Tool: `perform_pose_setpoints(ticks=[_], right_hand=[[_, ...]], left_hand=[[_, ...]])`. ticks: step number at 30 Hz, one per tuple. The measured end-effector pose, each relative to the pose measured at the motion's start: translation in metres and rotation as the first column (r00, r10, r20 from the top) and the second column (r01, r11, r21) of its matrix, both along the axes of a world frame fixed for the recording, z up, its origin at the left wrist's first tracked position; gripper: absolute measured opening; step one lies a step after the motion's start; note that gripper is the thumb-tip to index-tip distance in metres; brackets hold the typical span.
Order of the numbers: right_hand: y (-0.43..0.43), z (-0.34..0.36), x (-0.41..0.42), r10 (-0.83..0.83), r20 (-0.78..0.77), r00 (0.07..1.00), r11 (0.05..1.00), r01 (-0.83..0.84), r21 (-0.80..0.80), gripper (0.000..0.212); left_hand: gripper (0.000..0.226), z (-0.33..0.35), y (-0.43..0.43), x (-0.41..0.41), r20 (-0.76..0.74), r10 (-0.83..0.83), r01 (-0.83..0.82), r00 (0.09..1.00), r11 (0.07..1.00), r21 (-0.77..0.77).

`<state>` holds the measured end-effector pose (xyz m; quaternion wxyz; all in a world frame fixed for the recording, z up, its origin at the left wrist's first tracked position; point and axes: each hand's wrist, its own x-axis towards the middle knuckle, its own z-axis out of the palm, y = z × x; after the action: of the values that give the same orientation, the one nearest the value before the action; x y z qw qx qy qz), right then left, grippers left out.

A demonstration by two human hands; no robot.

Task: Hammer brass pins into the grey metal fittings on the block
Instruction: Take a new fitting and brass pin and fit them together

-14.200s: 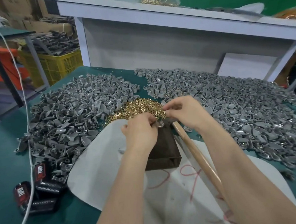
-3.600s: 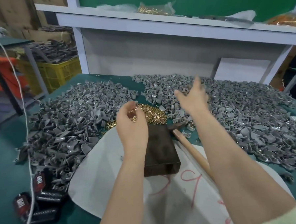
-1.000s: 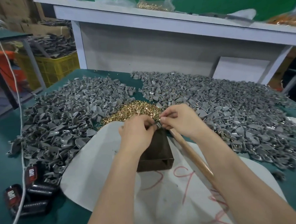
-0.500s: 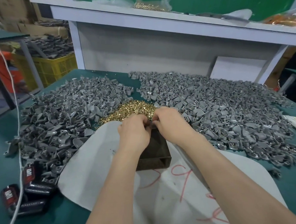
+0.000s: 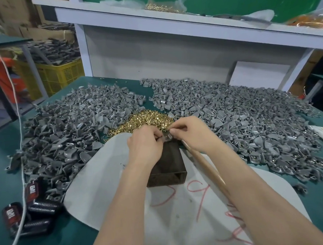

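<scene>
As right hand (image 5: 192, 134) pinches fitting (image 5: 166, 138), red scrawl (image 5: 200, 194) illegible.

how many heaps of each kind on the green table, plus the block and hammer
grey metal fitting heaps: 2, left and right
brass pin heap: 1
dark rectangular block: 1
wooden-handled hammer: 1
total: 5

One head-worn wide-angle view only: looked forward and down along both forearms (image 5: 124, 208), close on the fingers (image 5: 178, 130), tabletop (image 5: 51, 240) spreading around them, shelf (image 5: 170, 28) rising beyond them.
</scene>
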<state>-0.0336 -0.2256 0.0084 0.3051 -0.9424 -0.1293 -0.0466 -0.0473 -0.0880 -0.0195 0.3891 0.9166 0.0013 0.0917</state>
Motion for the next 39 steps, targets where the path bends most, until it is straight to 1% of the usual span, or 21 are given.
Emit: perform_pose_setpoints(ticks=[1,2,4,6,9,11,15,18,21,26,28,32,34,35,36,37,38,39], right_hand=[[-0.003,-0.002,-0.001,-0.028,-0.007,1.0,0.997,0.028,0.066,0.017],[-0.005,-0.004,-0.001,-0.051,0.001,0.999,0.995,0.051,0.089,0.016],[-0.004,-0.007,0.001,-0.065,0.033,0.997,0.997,0.064,0.054,0.013],[0.0,-0.008,0.002,-0.043,0.054,0.998,0.999,0.043,0.003,0.011],[0.008,-0.01,0.003,-0.008,0.106,0.994,0.994,0.02,-0.109,0.01],[0.011,-0.013,0.004,-0.011,0.143,0.99,0.987,0.034,-0.158,0.011],[0.014,-0.016,0.003,-0.04,0.162,0.986,0.984,0.067,-0.166,0.011],[0.016,-0.014,0.002,-0.049,0.146,0.988,0.98,0.076,-0.186,0.012],[0.018,-0.012,0.0,-0.076,0.119,0.99,0.98,0.097,-0.175,0.011],[0.021,-0.021,-0.007,-0.09,0.204,0.975,0.985,0.117,-0.127,0.008],[0.021,-0.022,-0.008,-0.091,0.211,0.973,0.986,0.118,-0.121,0.008],[0.021,-0.019,-0.007,-0.075,0.17,0.983,0.988,0.097,-0.123,0.01],[0.011,-0.014,-0.006,-0.118,0.11,0.987,0.987,0.128,-0.092,0.015],[0.003,-0.011,-0.006,-0.178,0.07,0.981,0.976,0.185,-0.11,0.02],[-0.006,-0.009,-0.006,-0.253,0.024,0.967,0.946,0.253,-0.201,0.027],[-0.015,-0.008,-0.008,-0.326,-0.036,0.945,0.891,0.295,-0.346,0.034],[-0.02,-0.009,-0.011,-0.38,-0.109,0.919,0.831,0.287,-0.477,0.037],[-0.022,-0.012,-0.013,-0.401,-0.177,0.899,0.797,0.247,-0.551,0.038]], left_hand=[[0.007,0.0,0.0,0.0,-0.002,0.002,-0.002,1.0,1.0,0.0],[0.006,0.0,0.0,0.0,-0.004,0.003,-0.003,1.0,1.0,0.003],[0.006,0.0,0.0,0.0,-0.007,0.002,-0.002,1.0,1.0,0.014],[0.007,0.0,0.0,0.0,-0.003,0.0,0.001,1.0,1.0,0.021],[0.008,0.0,0.001,-0.001,0.014,-0.01,0.009,1.0,1.0,0.025],[0.007,0.0,0.001,-0.002,0.024,-0.013,0.012,1.0,1.0,0.028],[0.009,-0.001,0.0,-0.001,0.045,-0.015,0.014,0.999,1.0,0.018],[0.009,-0.002,0.0,0.0,0.049,-0.017,0.016,0.999,1.0,0.025],[0.009,-0.002,0.0,0.0,0.048,-0.017,0.015,0.999,0.999,0.034],[0.01,-0.001,-0.001,-0.001,0.056,-0.005,0.004,0.998,1.0,0.026],[0.009,-0.001,-0.002,-0.001,0.062,-0.003,0.001,0.998,0.999,0.032],[0.009,-0.002,-0.001,-0.001,0.061,0.0,-0.002,0.998,1.0,0.029],[0.008,-0.002,-0.001,-0.001,0.051,0.001,-0.003,0.999,1.0,0.022],[0.007,-0.002,-0.001,-0.001,0.048,0.001,-0.002,0.999,1.0,0.018],[0.007,-0.002,0.0,-0.001,0.046,0.003,-0.003,0.999,1.0,0.013],[0.007,-0.003,0.0,-0.001,0.045,0.005,-0.006,0.999,1.0,0.013],[0.007,-0.003,0.0,0.0,0.045,0.006,-0.007,0.999,1.0,0.015],[0.007,-0.003,0.0,0.0,0.044,0.007,-0.008,0.999,1.0,0.02]])
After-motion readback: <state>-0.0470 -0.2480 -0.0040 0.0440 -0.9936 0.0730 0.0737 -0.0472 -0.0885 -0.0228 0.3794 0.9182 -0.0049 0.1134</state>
